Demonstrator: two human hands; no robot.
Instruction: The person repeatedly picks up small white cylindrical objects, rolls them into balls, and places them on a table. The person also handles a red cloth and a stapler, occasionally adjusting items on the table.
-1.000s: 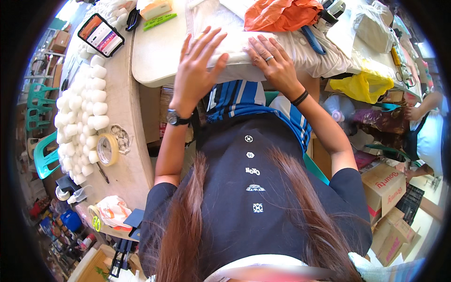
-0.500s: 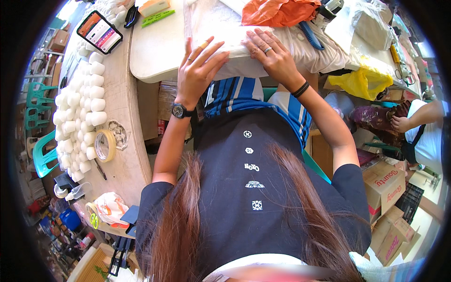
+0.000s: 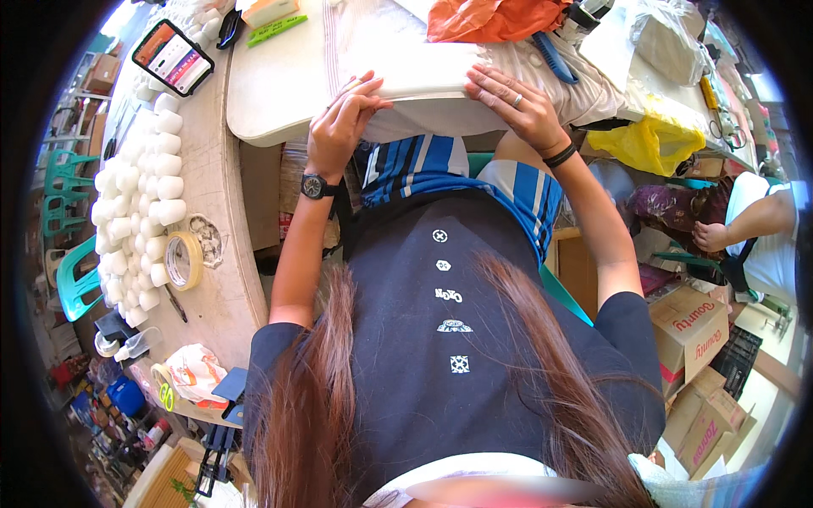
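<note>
Now both hands (image 3: 432,114) press flat, pale folded cloth (image 3: 423,76).

The single view comes from a wide fisheye camera mounted on my head, the left unit of a side-by-side pair, and it faces steeply downward over my hair, chest and lap toward the white surface (image 3: 279,93) in front of me. It sits close to my body, so my torso fills the lower half of the picture, while my left hand (image 3: 343,127) and right hand (image 3: 512,102) appear near the top. Straight edges bend toward the dark circular rim.
</note>
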